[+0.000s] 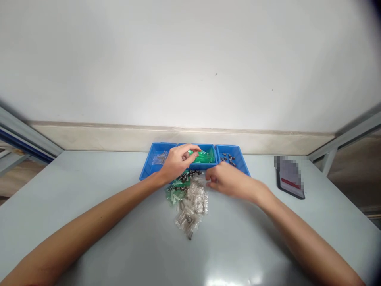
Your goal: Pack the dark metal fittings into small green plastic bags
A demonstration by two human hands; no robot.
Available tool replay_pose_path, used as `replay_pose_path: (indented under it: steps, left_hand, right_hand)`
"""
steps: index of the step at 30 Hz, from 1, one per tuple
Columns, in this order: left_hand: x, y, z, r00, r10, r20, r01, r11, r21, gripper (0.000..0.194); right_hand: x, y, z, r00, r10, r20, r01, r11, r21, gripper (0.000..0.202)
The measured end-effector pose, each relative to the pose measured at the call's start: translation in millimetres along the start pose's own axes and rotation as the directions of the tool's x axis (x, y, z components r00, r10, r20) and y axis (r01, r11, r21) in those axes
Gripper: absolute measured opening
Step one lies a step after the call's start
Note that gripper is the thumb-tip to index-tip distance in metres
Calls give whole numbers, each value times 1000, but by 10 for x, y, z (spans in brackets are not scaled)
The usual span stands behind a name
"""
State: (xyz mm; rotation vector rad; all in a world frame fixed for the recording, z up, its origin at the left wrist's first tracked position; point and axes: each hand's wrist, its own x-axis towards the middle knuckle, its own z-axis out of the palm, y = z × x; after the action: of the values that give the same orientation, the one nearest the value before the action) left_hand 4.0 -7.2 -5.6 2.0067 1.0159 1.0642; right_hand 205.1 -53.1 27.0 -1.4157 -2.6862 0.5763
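My left hand (178, 161) hovers over the middle blue bin (196, 166), its fingers bent and a gap between thumb and forefinger. Green plastic packets (205, 156) lie in that bin. To the right, my right hand (223, 178) is low beside the loose pile, in front of the right bin, with fingers curled but apart and nothing visible in them. The pile holds dark screw-like metal parts (193, 173), green packets (175, 196) and clear plastic bags of small parts (195, 200). Its upper left part is partly hidden behind my left hand.
The left blue bin (147, 165) contains a clear packet (160, 158). In the right blue bin (244, 163) lie several dark metal pieces (228, 159). A phone-like dark device (290, 178), partly pixelated, lies on the grey table (119, 238) at right. A wall (190, 79) rises behind the bins.
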Motion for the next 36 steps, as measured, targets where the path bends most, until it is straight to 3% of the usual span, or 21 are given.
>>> replay_pose_path:
  steps: [4,10,15,25,31,34,36]
  left_hand:
    - [-3,-11,1,1000,7,-3,-7,1000,8,20]
    - [-6,12,1,1000,-19,-4,19,1000,-6,22]
    - [-4,16,0,1000,-16,2,16,1000,0,22]
    - [1,29,1,1000,-7,4,7,1000,-5,20]
    - [2,27,7,1000,1,-3,-1,1000,-10,19]
    - [-4,29,2,1000,-19,-3,19,998,-58,22]
    - [-10,28,-6,999,-31,8,32,994,-106,27]
  right_hand:
    - [-32,-252,198,994,-57,96,72,984,-164,12]
    - [-93,-416,250,988,-95,118,125,953,-276,24]
    - [-83,-425,277,991,-98,91,117,963,-243,17]
    - [-16,-389,330,982,-120,144,146,971,-191,18]
    - [2,-287,386,985,-150,85,158,982,-100,2]
    - [9,-220,261,987,-150,49,145,985,93,11]
    - [20,-160,146,991,-128,-43,134,961,244,13]
